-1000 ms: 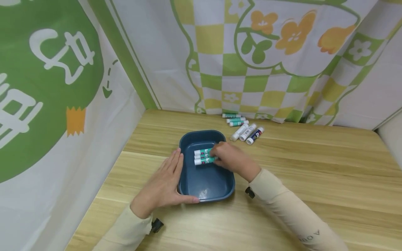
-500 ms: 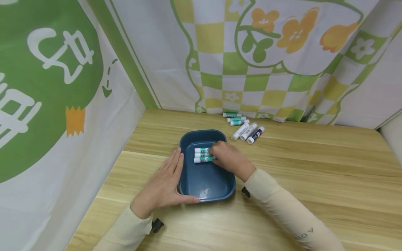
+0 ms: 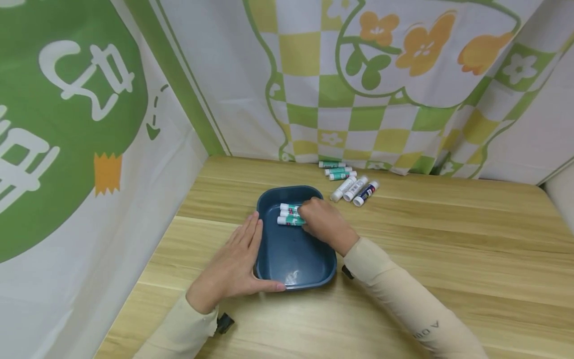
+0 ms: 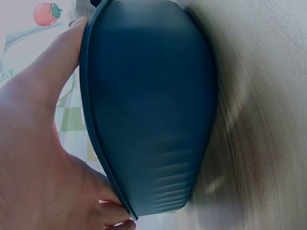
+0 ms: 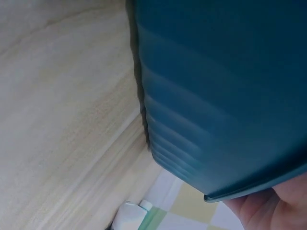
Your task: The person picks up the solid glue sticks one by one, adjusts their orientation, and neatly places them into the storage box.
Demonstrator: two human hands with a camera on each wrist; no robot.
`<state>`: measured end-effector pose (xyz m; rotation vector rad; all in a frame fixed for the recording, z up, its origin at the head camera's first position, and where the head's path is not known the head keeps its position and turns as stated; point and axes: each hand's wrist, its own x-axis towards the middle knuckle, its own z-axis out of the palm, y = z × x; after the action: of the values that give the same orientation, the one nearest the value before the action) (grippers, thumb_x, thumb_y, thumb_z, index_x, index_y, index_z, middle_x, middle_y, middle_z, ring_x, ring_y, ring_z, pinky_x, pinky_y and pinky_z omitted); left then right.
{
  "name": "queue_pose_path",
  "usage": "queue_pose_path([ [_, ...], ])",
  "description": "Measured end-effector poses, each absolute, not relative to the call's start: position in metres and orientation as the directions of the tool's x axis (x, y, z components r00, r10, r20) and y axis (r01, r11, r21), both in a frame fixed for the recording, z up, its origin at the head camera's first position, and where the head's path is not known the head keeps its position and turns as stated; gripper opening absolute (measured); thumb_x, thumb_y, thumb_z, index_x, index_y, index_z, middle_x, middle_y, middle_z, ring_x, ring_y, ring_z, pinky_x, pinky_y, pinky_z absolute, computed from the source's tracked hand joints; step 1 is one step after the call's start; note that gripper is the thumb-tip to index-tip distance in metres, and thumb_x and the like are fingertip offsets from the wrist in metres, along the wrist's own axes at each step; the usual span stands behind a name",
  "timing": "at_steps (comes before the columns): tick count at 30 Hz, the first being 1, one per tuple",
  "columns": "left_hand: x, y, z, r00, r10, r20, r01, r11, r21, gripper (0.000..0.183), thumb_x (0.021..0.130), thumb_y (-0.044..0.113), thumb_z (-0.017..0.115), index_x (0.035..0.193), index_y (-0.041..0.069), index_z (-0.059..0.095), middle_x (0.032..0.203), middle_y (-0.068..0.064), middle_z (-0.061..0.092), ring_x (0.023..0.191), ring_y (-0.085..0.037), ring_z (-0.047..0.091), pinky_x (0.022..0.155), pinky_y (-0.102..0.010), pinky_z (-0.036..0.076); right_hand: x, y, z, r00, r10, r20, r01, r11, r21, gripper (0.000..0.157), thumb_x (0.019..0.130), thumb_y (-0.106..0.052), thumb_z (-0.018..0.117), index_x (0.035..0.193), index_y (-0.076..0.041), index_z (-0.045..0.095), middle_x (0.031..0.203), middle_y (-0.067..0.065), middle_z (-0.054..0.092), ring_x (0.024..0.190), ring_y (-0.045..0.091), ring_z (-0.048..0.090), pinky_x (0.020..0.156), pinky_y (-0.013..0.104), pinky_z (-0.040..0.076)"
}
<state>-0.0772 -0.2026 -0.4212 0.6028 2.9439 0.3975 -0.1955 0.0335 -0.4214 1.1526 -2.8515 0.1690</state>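
Note:
A dark blue plastic tray (image 3: 296, 259) sits on the wooden table. My left hand (image 3: 230, 264) rests against its left rim with long, straight fingers, the thumb lying along the near edge. In the left wrist view, that hand (image 4: 53, 124) spans the rim above the tray's outer wall (image 4: 148, 100). Inside the tray, three glue sticks (image 3: 289, 220) with white caps and green labels lie side by side near the far end. My right hand (image 3: 329, 224) reaches over the right rim, and its curled fingers hold their right ends. Those fingertips are hidden from the head view.
Behind the tray lie three green-labelled glue sticks (image 3: 339, 170). Beside them are two white glue sticks (image 3: 350, 189) and a dark blue one (image 3: 365, 193). A checked curtain (image 3: 350, 119) hangs at the table's back edge, and a printed cloth (image 3: 175, 149) hangs at left.
The three glue sticks in the tray have slid towards its far end together with my right hand. My left hand and the tray stay in place.

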Motion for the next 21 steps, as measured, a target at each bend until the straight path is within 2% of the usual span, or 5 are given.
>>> queue_pose_path([
  [9, -0.0768, -0.2022, -0.4204, -0.916, 0.398, -0.059, 0.367, 0.887, 0.28, 0.145, 0.073, 0.092, 0.065, 0.167, -0.004, 0.012, 0.178, -0.022, 0.004, 0.167, -0.034, 0.008, 0.134, -0.054, 0.022, -0.1977, 0.0291, -0.4238, -0.738, -0.67, 0.079, -0.673, 0.739, -0.019, 0.014, 0.088, -0.011, 0.086, 0.099, -0.005, 0.079, 0.094, 0.012, 0.077, 0.09, 0.029, 0.072, 0.081, 0.043, 0.064],
  [15, -0.0769, -0.2017, -0.4201, -0.915, 0.399, -0.06, 0.367, 0.886, 0.284, 0.145, 0.073, 0.092, 0.065, 0.167, -0.004, 0.012, 0.178, -0.022, 0.003, 0.167, -0.034, 0.008, 0.134, -0.054, 0.022, -0.1998, 0.0294, -0.4271, -0.723, -0.675, 0.149, -0.681, 0.732, 0.008, 0.007, 0.09, -0.002, 0.078, 0.097, -0.004, 0.079, 0.09, 0.012, 0.076, 0.085, 0.029, 0.071, 0.074, 0.043, 0.063],
  [21, -0.0768, -0.2018, -0.4206, -0.917, 0.395, -0.06, 0.363, 0.886, 0.288, 0.145, 0.072, 0.092, 0.066, 0.167, -0.005, 0.013, 0.178, -0.022, 0.003, 0.167, -0.035, 0.008, 0.134, -0.055, 0.022, -0.2027, 0.0295, -0.4296, -0.7, -0.684, 0.205, -0.69, 0.722, 0.05, 0.007, 0.09, 0.0, 0.079, 0.094, -0.006, 0.078, 0.088, 0.011, 0.076, 0.083, 0.03, 0.071, 0.071, 0.043, 0.062],
])
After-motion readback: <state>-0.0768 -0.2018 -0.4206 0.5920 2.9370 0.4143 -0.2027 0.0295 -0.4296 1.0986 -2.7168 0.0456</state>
